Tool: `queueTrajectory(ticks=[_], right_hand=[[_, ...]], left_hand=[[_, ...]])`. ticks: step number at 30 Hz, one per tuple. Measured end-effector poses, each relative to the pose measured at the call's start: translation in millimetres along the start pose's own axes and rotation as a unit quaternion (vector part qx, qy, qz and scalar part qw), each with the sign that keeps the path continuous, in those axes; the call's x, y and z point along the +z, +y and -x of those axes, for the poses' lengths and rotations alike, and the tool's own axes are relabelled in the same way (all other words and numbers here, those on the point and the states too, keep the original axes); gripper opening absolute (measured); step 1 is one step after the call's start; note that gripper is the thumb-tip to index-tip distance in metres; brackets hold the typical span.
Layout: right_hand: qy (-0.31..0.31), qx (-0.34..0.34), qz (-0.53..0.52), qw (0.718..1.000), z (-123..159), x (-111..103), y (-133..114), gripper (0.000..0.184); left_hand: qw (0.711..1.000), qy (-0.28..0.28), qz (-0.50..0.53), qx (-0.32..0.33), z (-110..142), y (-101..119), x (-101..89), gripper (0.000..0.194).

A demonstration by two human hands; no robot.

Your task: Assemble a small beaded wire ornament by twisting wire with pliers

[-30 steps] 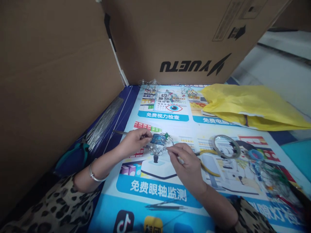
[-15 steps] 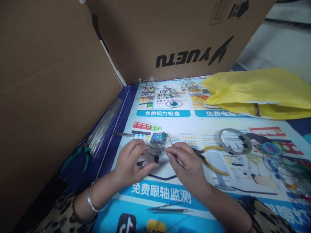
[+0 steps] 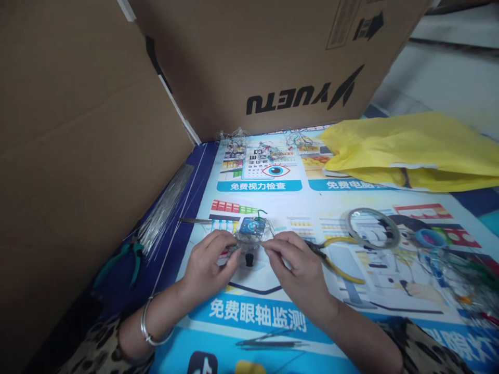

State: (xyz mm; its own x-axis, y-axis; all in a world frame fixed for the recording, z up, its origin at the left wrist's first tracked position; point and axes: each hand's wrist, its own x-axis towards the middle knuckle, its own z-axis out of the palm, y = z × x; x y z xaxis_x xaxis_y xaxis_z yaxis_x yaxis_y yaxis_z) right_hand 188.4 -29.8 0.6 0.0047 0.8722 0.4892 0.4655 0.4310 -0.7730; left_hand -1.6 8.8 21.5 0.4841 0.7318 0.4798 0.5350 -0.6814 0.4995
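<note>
Between my two hands is a small, loose tangle of thin silver wire (image 3: pixel 253 240), with a short green strand sticking up from its top. My left hand (image 3: pixel 212 259) pinches the tangle's left side between thumb and fingers. On the other side, my right hand (image 3: pixel 298 262) has its thumb and forefinger pressed together at the wire's right edge. The exact strands between the fingertips are too fine to make out. Just right of my right hand lie pliers with yellow handles (image 3: pixel 341 241).
Cardboard panels (image 3: pixel 218 67) wall off the left and back. Teal-handled pliers (image 3: pixel 136 265) and a bundle of straight wires (image 3: pixel 167 208) lie left. A tape roll (image 3: pixel 385 244), wire clutter (image 3: pixel 463 285) and a yellow bag (image 3: pixel 409 145) are right. Thin dark rods (image 3: pixel 273 344) lie in front.
My left thumb, spread away from the fingers before, has closed up against the wire tangle. The green strand now stands up higher. The view has shifted slightly.
</note>
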Motion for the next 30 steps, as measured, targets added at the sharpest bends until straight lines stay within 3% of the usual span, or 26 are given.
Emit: queueTrajectory(ticks=[13,30], right_hand=[[0.001,-0.009,0.004,1.0,-1,0,1,0.022],[-0.023,-0.032,0.023,0.999,2,-1,0,0.02]], left_hand=[[0.999,0.004,0.021,-0.024,0,7,-1.4,0.009],[0.999,0.029,0.018,0.039,6,13,5.5,0.015]])
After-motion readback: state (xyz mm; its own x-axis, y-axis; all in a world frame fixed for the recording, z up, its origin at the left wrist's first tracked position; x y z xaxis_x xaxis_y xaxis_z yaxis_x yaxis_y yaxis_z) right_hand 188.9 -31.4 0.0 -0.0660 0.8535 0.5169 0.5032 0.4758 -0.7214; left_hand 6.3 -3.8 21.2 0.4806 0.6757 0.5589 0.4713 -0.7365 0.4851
